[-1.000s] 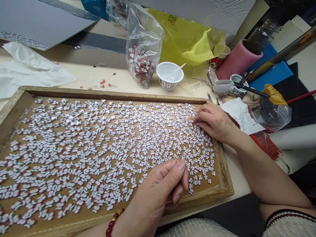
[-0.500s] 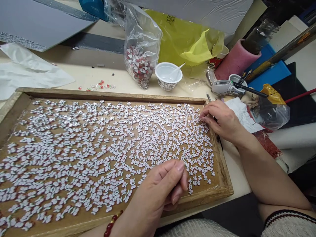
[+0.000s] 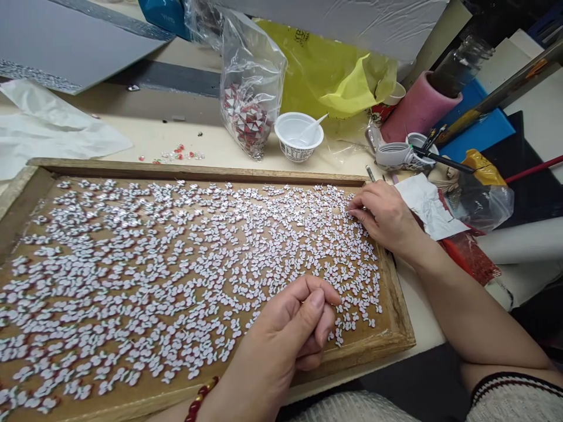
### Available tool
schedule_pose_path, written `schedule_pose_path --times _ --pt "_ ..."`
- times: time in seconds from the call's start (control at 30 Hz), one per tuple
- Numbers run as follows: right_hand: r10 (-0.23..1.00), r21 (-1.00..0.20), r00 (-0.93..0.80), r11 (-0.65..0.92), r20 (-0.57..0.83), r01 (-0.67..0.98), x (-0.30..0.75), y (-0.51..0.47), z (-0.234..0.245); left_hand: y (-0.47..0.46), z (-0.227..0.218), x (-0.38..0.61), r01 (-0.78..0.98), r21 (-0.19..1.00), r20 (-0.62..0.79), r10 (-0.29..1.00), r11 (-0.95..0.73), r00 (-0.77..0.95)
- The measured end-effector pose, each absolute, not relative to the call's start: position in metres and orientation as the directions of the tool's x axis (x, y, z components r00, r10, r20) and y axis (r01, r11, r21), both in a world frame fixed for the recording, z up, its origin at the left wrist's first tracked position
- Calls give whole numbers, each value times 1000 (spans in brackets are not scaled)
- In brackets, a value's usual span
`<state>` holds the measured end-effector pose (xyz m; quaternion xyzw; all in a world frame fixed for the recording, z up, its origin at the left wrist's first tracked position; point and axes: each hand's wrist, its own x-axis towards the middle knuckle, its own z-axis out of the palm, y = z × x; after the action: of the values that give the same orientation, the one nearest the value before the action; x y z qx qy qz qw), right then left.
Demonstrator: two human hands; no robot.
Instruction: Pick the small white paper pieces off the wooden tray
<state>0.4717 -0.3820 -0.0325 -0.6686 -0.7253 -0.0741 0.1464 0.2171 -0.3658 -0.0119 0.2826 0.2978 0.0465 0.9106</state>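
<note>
A shallow wooden tray (image 3: 399,310) is covered with small white cherry-shaped pieces (image 3: 189,252), some showing green and red edges. My left hand (image 3: 290,328), a red bead bracelet (image 3: 200,398) at its wrist, is curled closed above the tray's front right part. Whatever its fingers may enclose is hidden. At the tray's far right corner, my right hand (image 3: 385,214) reaches over the side rim, thumb and fingertips pinched together just above the pieces. Anything between those fingertips is too small to make out.
Behind the tray stand a clear bag (image 3: 250,88) of red and silver pieces and a white bowl (image 3: 299,138) with a spoon. Loose red and clear bits (image 3: 180,154) lie left of them. A pink roll (image 3: 420,105), cups and crumpled tissue (image 3: 426,205) crowd the right.
My right hand has shifted slightly left over the pieces. The index finger of my left hand has moved out a little past the thumb; the hand stays curled.
</note>
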Motion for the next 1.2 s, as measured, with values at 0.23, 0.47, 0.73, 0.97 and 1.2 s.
schedule_pose_path --times 0.23,0.47,0.73,0.97,1.2 --pt "951 -86 -62 92 302 992 472 -381 -33 -366 -14 219 95 520 -514 222 849 829" --pt "935 -181 -45 115 351 977 474 -386 -29 -364 -16 220 41 514 -510 268 857 817" --pt "867 -277 -88 251 490 928 458 -400 -12 -364 -18 221 -106 385 -504 305 917 808" --pt "842 -320 -362 499 400 806 411 -436 33 -364 -11 221 -248 339 -497 397 907 771" --pt "760 -95 -511 590 402 802 377 -442 28 -376 -1 226 -289 237 -611 374 927 698"
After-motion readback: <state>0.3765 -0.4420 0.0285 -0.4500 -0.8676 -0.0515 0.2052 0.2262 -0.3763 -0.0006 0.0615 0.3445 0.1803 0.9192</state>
